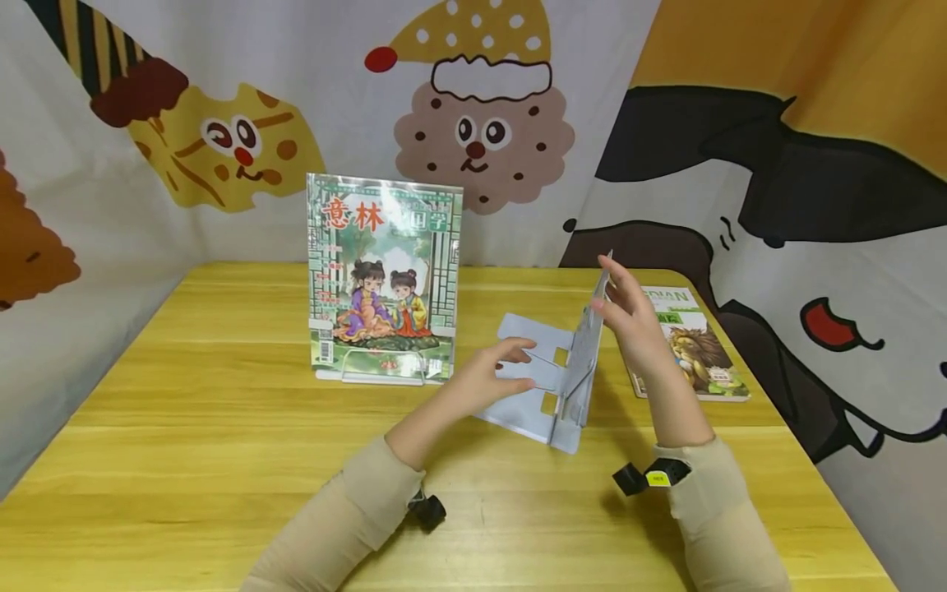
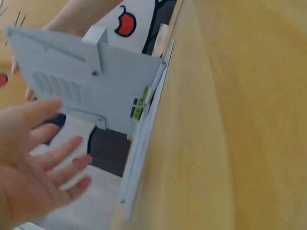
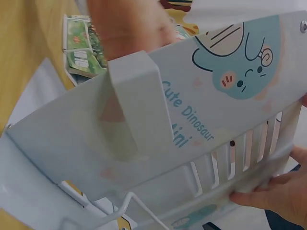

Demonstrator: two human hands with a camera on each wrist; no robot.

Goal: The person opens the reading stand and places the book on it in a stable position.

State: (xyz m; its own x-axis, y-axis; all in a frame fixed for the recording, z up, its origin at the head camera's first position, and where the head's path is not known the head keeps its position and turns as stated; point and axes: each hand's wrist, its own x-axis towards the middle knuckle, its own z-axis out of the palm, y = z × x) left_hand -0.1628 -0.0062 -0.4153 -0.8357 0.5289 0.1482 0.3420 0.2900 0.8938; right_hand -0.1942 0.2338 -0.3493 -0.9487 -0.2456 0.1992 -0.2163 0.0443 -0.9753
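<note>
A pale grey-blue book stand stands open on the table, its base plate flat and its back panel raised and leaning slightly right. In the right wrist view, the panel carries a dinosaur print and a row of slots. My right hand pinches the panel near its top edge, thumb on the front face, fingers partly hidden behind. Over the base plate is my left hand, its fingers spread and loosely bent. The left wrist view shows that hand apart from the panel, holding nothing.
Left of the hands, a green illustrated magazine stands upright on a pale stand with a wire holder at the front. Another magazine with a lion cover lies flat at the right. A cartoon-printed curtain hangs behind the wooden table.
</note>
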